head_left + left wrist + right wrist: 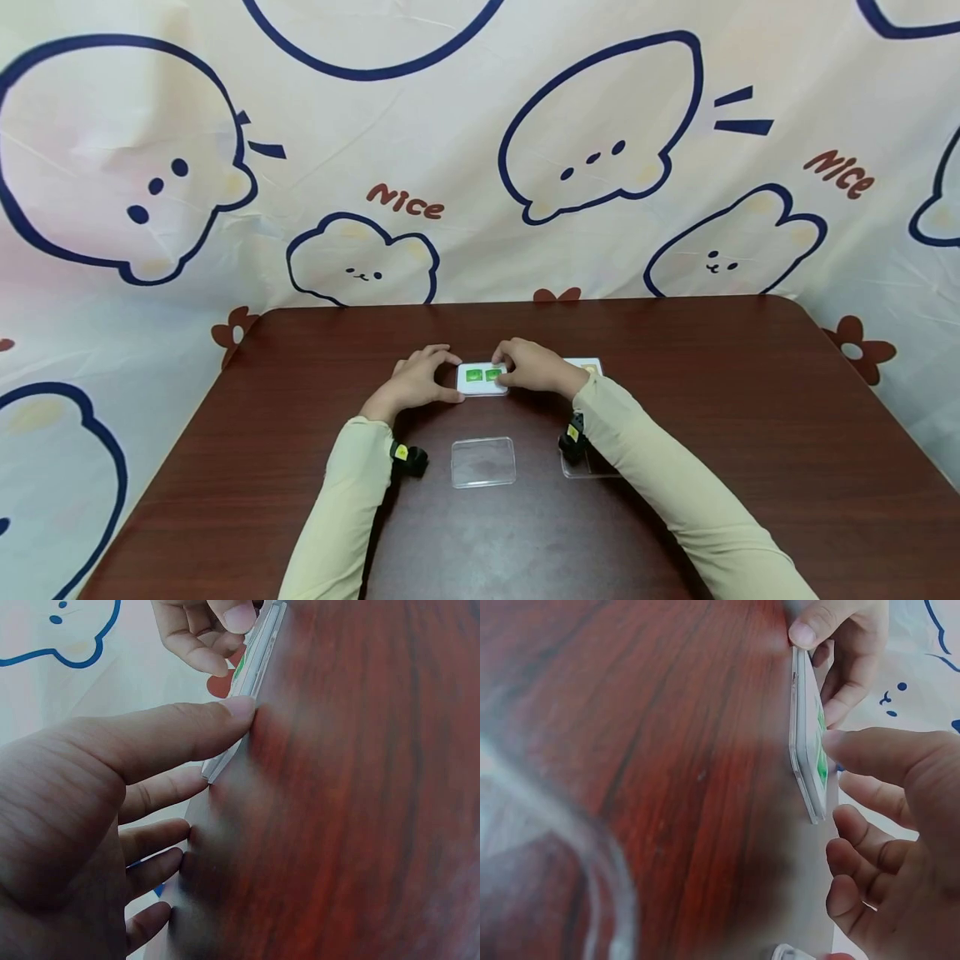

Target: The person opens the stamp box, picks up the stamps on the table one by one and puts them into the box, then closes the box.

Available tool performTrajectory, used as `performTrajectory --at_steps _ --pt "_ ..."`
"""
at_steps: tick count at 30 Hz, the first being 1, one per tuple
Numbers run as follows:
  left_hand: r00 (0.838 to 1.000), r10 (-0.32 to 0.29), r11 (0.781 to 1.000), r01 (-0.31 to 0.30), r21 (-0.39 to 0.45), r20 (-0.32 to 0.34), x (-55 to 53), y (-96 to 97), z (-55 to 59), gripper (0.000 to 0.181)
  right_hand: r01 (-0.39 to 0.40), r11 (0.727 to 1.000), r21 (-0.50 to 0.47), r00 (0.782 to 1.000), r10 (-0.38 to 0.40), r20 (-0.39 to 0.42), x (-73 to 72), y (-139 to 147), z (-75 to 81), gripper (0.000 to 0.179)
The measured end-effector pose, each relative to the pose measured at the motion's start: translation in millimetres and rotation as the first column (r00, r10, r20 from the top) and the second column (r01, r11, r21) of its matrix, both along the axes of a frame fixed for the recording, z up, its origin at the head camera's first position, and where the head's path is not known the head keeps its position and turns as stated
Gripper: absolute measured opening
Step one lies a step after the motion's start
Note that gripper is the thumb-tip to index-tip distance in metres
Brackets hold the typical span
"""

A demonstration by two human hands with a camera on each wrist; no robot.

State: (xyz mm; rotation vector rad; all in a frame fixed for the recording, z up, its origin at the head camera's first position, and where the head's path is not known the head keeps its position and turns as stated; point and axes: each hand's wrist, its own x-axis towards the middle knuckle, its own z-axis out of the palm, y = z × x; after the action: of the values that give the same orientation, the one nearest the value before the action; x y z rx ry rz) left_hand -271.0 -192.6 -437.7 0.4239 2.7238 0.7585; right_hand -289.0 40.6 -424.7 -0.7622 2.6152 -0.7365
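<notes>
A small white tray [482,389] with two green pieces [474,376] lies flat near the back middle of the table; a clear layer shows under it in the wrist views. My left hand [416,382] holds its left end, thumb [238,709] at the near edge and index finger at the far edge, other fingers spread on the table. From the right comes my right hand [536,367]. Its thumb [855,746] touches the right green piece [822,766], while the remaining fingers bend loosely beside the tray.
A clear flat plastic cover [483,462] lies nearer me on the brown table [225,500]. Another clear cover [592,476] is partly under my right forearm. Behind my right wrist a second white tray [596,363] with a yellowish piece shows. A patterned cloth [465,133] hangs behind the table.
</notes>
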Motion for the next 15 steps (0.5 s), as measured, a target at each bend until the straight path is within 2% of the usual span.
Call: performTrajectory --at_steps 8,15 --pt "1.000 0.003 1.000 -0.003 -0.002 -0.011 -2.2 0.7 -4.0 0.062 0.000 1.000 -0.002 1.000 0.000 -0.029 14.3 7 2.9 0.036" --pt "1.000 0.000 1.000 0.000 -0.015 -0.023 -2.7 -0.5 -5.5 0.062 -0.066 0.997 -0.041 0.997 0.065 -0.030 28.3 16 3.2 0.040"
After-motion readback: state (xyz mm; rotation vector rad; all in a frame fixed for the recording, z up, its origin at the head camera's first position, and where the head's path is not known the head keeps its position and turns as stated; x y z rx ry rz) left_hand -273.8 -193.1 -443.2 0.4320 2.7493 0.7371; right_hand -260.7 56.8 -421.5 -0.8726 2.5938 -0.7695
